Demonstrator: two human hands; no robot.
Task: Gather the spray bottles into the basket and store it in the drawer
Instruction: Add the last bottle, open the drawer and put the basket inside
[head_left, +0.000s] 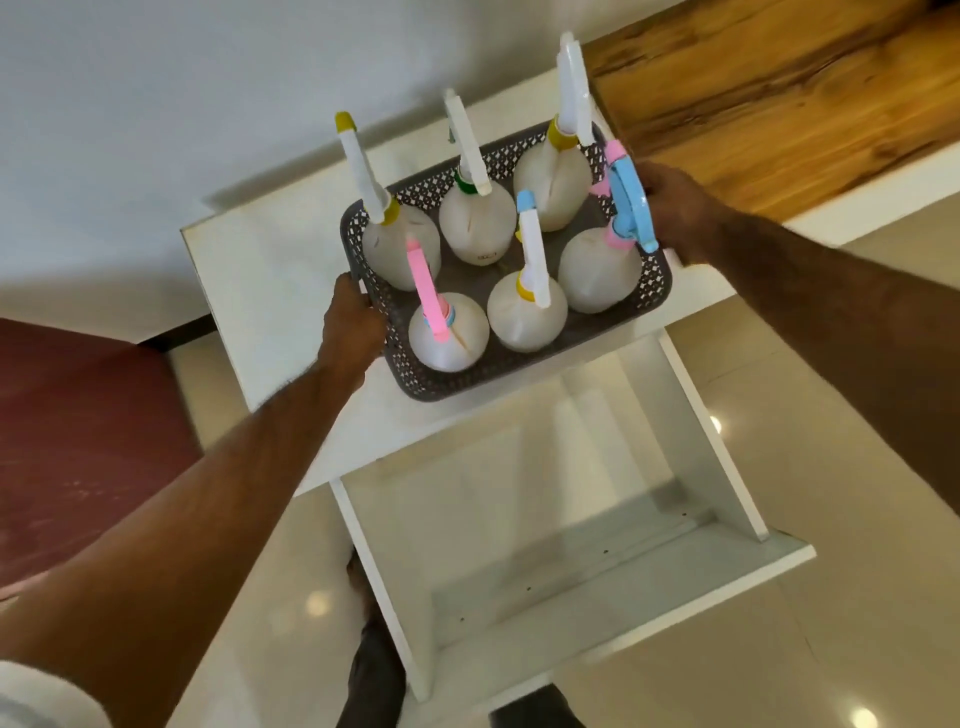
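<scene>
Left hand (349, 325) is closed on the near-left rim of the grey perforated plastic basket (652, 283), fingers curled over the edge. Right hand (675, 210) is placed at the opposite, far-right rim; its fingers are hidden behind the basket wall and a pink-and-blue trigger head, so a closed grasp there is a judgement and cannot be confirmed.

Between the two hands, six white round-bodied plastic spray bottles (470, 221) stand upright inside the basket in two rows of three. No bottle is visible outside the basket. The basket sits on, or just above, the white cabinet top (260, 291); contact with the surface cannot be determined.

Below and nearer to the person than both hands, the white drawer (582, 525) is pulled out and open, its interior bare.

Step in hand: gathering appears complete; the basket is being gripped for transfer to the drawer.

Next move, as judged:
1. Lift the basket level with both hands so the tall bottles do not tip.
2. Draw it toward the body, clear of the cabinet edge.
3. Lower it between the drawer side walls.
4. Confirm the trigger heads clear the cabinet opening before the drawer is pushed shut; headroom cannot be assessed from this view.
</scene>
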